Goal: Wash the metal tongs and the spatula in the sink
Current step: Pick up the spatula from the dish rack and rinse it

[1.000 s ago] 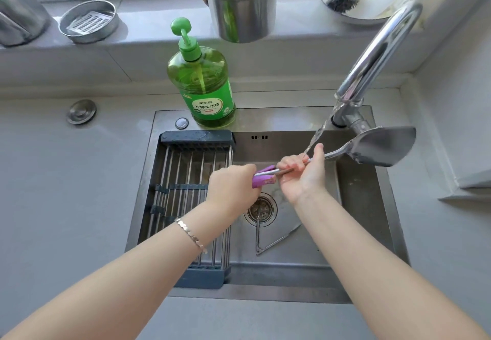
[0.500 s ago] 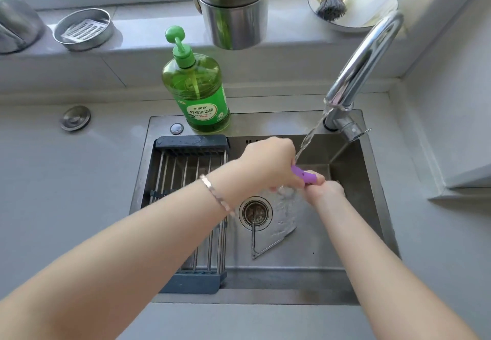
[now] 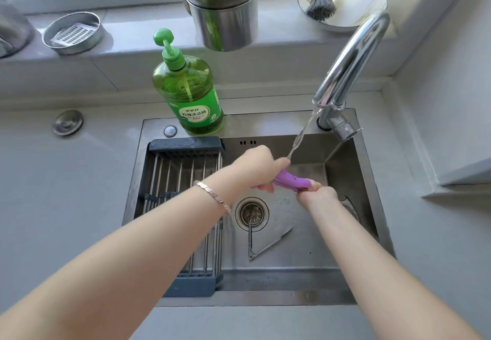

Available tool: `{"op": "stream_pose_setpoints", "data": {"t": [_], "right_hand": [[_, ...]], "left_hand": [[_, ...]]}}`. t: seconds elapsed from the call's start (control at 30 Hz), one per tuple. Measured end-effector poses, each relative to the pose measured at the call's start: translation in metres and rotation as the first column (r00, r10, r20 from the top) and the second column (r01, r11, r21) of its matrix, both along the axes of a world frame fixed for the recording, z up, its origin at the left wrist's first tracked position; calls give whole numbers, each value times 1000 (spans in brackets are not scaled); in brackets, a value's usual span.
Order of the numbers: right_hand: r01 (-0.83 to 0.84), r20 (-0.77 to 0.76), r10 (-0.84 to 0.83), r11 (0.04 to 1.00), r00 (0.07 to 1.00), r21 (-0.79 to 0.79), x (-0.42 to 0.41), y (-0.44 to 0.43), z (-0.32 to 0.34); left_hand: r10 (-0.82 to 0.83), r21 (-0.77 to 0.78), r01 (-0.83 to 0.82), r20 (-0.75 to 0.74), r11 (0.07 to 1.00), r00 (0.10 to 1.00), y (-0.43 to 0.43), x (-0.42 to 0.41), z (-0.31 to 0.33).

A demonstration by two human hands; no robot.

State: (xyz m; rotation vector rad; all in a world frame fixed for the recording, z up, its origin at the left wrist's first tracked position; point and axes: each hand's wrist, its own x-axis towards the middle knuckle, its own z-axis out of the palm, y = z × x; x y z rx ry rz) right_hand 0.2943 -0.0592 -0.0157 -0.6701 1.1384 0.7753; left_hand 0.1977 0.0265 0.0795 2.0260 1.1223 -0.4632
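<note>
Over the sink [image 3: 305,257], the left hand [image 3: 261,167] and right hand [image 3: 316,194] both grip the spatula [image 3: 292,180] by its purple handle under running water [image 3: 300,137]. The tongs [image 3: 265,245] lie on the sink floor.

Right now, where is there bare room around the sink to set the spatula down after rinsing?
Free: the counter left of the sink, between the round metal cap and the front edge; the counter right of the sink; the drying rack's bars. Crowded: the window ledge with dish, pots and brush, and the sink floor, where the tongs lie.
</note>
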Motion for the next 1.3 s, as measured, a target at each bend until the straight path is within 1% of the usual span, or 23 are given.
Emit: {"op": "stream_pose_setpoints", "data": {"t": [0.03,0.1,0.17,0.23,0.27,0.33,0.4,0.47,0.5,0.6,0.7,0.77,0.83,0.87,0.9,0.93,0.97,1.0,1.03,1.07,1.13,1.23,1.3], "right_hand": [[-15,0,15,1000,1000,-3,-3,0,0],[-55,-8,55,998,998,-6,-9,4,-3],[-138,5,138,990,990,3,-17,13,-3],[-277,47,277,961,960,0,-29,23,3],[-361,83,360,933,929,-10,-36,29,7],[-440,143,431,897,891,36,-50,36,14],[-469,192,444,876,875,114,-61,35,17],[-502,196,472,852,860,150,-66,29,21],[-510,199,479,845,855,159,-66,26,22],[-499,215,464,853,859,152,-59,17,21],[-602,250,562,788,789,129,-62,8,18],[-691,294,641,715,709,106,-69,6,21],[-805,343,750,592,566,33,-67,2,27],[-872,356,823,488,443,-44,-60,0,32],[-927,346,896,344,278,-146,-52,-5,37],[-948,303,947,185,102,-258,-41,-10,42],[-933,251,967,57,-36,-355,-30,-15,48],[-891,213,971,1,-107,-454,-18,-19,50],[-832,194,975,20,-106,-555,-5,-22,52],[-751,191,980,79,-63,-655,10,-23,53],[-604,257,963,251,77,-757,36,-19,58],[-505,342,924,380,171,-775,61,-4,63],[-458,411,872,489,266,-742,68,7,62]], "left_hand": [[-152,44,157,-101,987,983,1,0,4],[-366,169,433,-320,886,874,-1,1,9],[-450,272,620,-488,736,748,-7,1,11],[-492,276,687,-527,672,693,-13,0,6],[-514,253,691,-509,677,690,-13,-4,3],[-506,148,600,-403,786,763,-9,-18,-4],[-426,13,439,-220,898,878,-2,-38,-8],[-286,-76,282,-50,956,957,4,-62,-10],[-252,-88,249,-23,965,968,6,-73,-12],[-317,-5,318,-105,948,943,11,-106,-21],[-211,-59,204,-130,977,969,10,-118,-29],[-172,-107,156,-152,982,973,3,-113,-29],[-154,-162,131,-140,978,978,-8,-106,-32],[-138,-169,116,-124,979,983,-12,-103,-34],[-111,-155,95,-101,983,989,-16,-101,-36],[-80,-120,70,-78,990,994,-19,-101,-39],[-71,-66,66,-70,996,995,-19,-101,-42],[-88,-10,88,-85,996,992,-19,-102,-44],[-116,31,121,-115,992,987,-17,-104,-46],[-137,51,146,-141,988,980,-15,-106,-48],[-176,62,190,-188,980,966,-12,-109,-47],[-271,128,310,-252,942,929,-4,-111,-39],[-312,189,376,-297,907,902,2,-111,-33]]}}
